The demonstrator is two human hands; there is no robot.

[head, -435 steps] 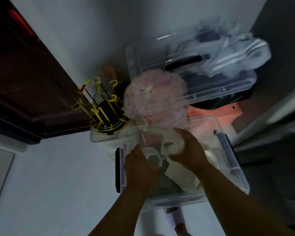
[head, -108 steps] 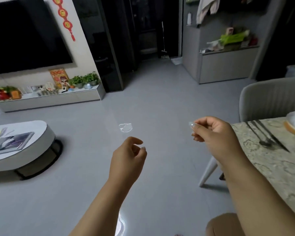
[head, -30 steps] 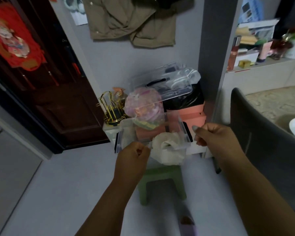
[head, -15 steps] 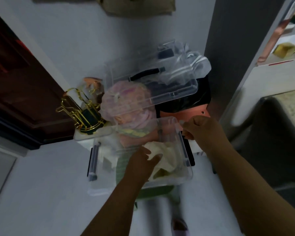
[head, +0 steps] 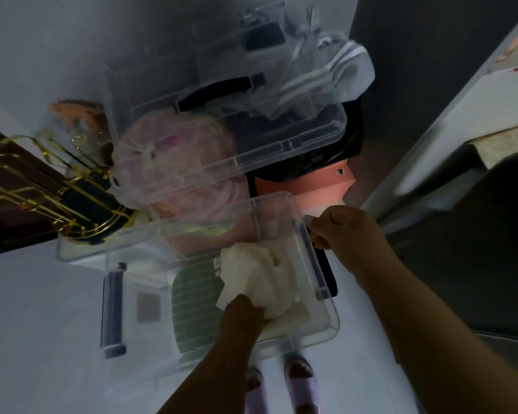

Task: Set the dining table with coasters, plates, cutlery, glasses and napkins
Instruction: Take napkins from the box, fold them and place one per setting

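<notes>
- Left hand point(head: 242, 309): down inside the clear plastic bin point(head: 326, 333), fingers curled into the near edge of a cream napkin point(head: 260, 276) and gripping it.
- Right hand point(head: 346, 231): at the bin's right rim near the far corner, fingers folded into a fist over the rim's edge; whether actually clamping the rim, cannot tell through the blur.
- Napkin: crumpled in a loose heap against the bin's right wall, on the bin floor.
- Bin: resting on a green ribbed stool point(head: 192, 306), seen through the clear floor; dark latch handle point(head: 112, 309) on the left side.
- Beyond the bin: pink translucent bag point(head: 174, 162) tied with a knot, clear bin lid point(head: 222, 121) with a black handle leaning over it.
- Left of the bag: gold wire rack point(head: 42, 186) on a dark base.
- Right of the bag: salmon-pink box point(head: 305, 186) under a black bag point(head: 299, 162).
- Bottom edge: two lilac slippers point(head: 299, 386) on the pale floor.
</notes>
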